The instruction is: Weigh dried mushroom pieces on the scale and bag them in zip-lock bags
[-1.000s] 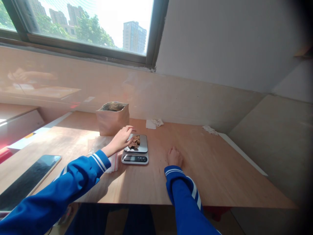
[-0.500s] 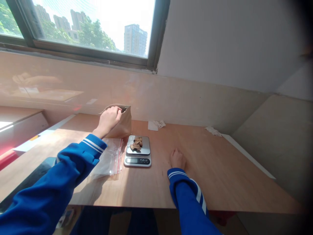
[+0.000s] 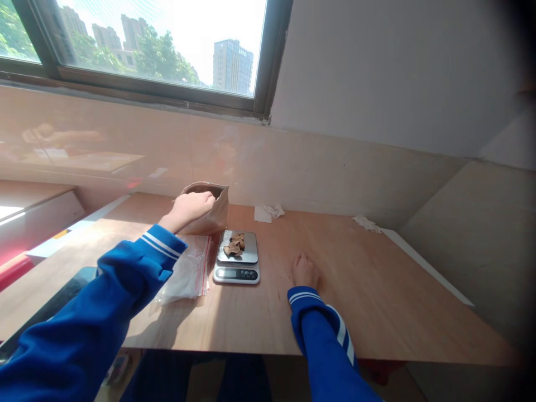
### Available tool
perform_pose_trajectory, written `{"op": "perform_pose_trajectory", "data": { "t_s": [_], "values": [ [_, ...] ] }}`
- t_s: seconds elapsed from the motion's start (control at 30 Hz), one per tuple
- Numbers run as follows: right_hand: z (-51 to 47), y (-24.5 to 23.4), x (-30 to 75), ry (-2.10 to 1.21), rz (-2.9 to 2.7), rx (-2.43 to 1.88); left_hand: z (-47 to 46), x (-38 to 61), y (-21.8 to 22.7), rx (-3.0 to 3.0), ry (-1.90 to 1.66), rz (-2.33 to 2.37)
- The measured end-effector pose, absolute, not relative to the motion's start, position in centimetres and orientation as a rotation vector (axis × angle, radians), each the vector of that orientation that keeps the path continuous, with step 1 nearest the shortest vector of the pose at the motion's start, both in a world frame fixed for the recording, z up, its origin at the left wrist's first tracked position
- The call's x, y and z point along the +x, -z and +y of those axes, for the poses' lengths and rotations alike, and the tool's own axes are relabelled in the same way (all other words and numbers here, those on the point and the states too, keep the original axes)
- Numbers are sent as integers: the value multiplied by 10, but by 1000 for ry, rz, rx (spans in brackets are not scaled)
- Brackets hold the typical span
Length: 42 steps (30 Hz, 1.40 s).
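Since the earlier frames, the left hand (image 3: 190,209) has been shifted from over the scale (image 3: 237,275) to the mouth of the brown bag (image 3: 214,219), where its fingers are lowered inside. Its knuckles are bent, but its fingertips are hidden, so how far it is opened, and whether anything is gripped, cannot be told. The right hand (image 3: 305,271) is rested on the counter (image 3: 259,315), right of the scale, with its fingers curled; whether anything is enclosed cannot be seen. On the scale's plate a small heap of brown pieces (image 3: 234,244) is carried, touched by neither hand. Clear plastic bags (image 3: 186,273) with red lines are laid flat just left of the scale. Farther left, a dark flat device (image 3: 56,305) is partly hidden by the left sleeve (image 3: 125,285). Near the back edge, white paper (image 3: 263,214) and, farther right, a white scrap (image 3: 367,224) can be seen.
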State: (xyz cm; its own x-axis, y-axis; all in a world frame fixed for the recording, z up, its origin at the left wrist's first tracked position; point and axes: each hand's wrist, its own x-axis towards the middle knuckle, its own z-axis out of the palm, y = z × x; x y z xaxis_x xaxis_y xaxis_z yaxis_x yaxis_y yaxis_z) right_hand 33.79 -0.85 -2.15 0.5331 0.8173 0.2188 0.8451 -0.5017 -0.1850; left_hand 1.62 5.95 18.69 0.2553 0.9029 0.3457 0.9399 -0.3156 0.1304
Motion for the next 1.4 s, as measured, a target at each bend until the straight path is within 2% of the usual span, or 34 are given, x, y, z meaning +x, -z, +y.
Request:
{"op": "perform_pose_trajectory", "data": {
  "t_s": [0.13, 0.23, 0.63, 0.87, 1.07, 1.2, 1.4],
  "values": [
    [-8, 20, 337, 142, -1389, -2508, 59, 14, -191, -2333, 335, -1847],
    [-9, 19, 337, 128, -1390, -2515, 61, 12, -192, -2315, 313, -1858],
    [-8, 19, 337, 131, -1391, -2517, 53, 16, -193, -2273, 723, -1934],
    [-9, 20, 337, 146, -1392, -2512, 70, -1, -177, -2438, 1295, -1497],
    [-7, 21, 337, 162, -1391, -2508, 60, 2, -173, -2230, 1648, -1241],
    [-6, 23, 339, 149, -1387, -2521, 40, 21, -180, -2130, 1712, -949],
    [-5, 22, 339, 136, -1381, -2532, 29, 70, -157, -2549, 1620, -826]
  ]
}}
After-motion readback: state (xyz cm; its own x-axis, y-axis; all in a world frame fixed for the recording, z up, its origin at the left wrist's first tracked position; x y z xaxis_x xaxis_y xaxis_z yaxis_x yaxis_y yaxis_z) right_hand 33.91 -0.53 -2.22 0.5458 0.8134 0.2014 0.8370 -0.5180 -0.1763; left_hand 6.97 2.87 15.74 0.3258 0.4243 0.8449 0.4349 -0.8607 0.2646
